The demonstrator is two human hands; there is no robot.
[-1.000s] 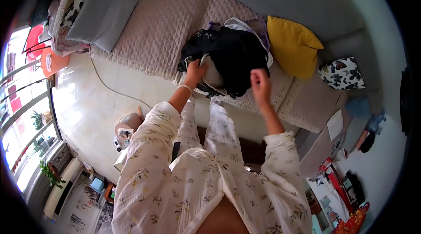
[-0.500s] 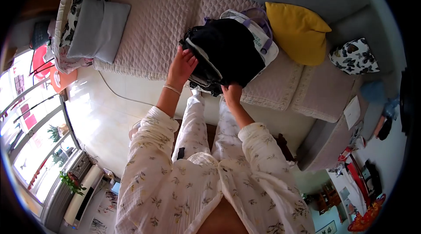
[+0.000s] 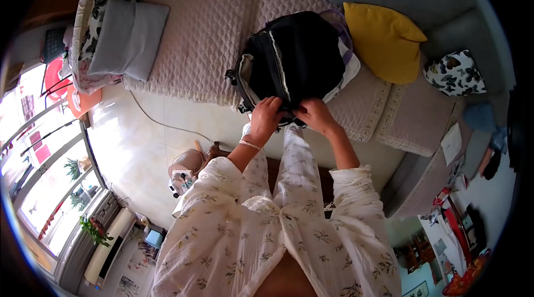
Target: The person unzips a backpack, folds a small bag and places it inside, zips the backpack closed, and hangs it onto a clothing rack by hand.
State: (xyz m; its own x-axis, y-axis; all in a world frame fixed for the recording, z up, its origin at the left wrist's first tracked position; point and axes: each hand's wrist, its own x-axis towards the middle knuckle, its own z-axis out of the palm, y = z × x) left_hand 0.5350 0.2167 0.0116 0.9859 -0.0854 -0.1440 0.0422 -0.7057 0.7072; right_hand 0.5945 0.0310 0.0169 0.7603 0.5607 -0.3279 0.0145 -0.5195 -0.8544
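A black bag (image 3: 311,52) lies on the quilted sofa seat, with a pale-edged opening running across it. At its near edge my left hand (image 3: 266,118) has its fingers closed on the bag's rim. My right hand (image 3: 314,114) pinches the same edge just to the right, its fingertips partly hidden by the dark fabric. A white bag (image 3: 350,69) with purple straps shows from beneath the black bag on the right.
A yellow cushion (image 3: 384,41) lies right of the bags, and a butterfly-print cushion (image 3: 456,73) farther right. Grey pillows (image 3: 130,38) rest at the sofa's left end. A cable (image 3: 161,121) runs over the floor near a round bin (image 3: 186,162).
My left hand has moved right and down from the bag's left side and closed on its near edge. My right hand has shifted slightly right. The black bag's opening now faces up more.
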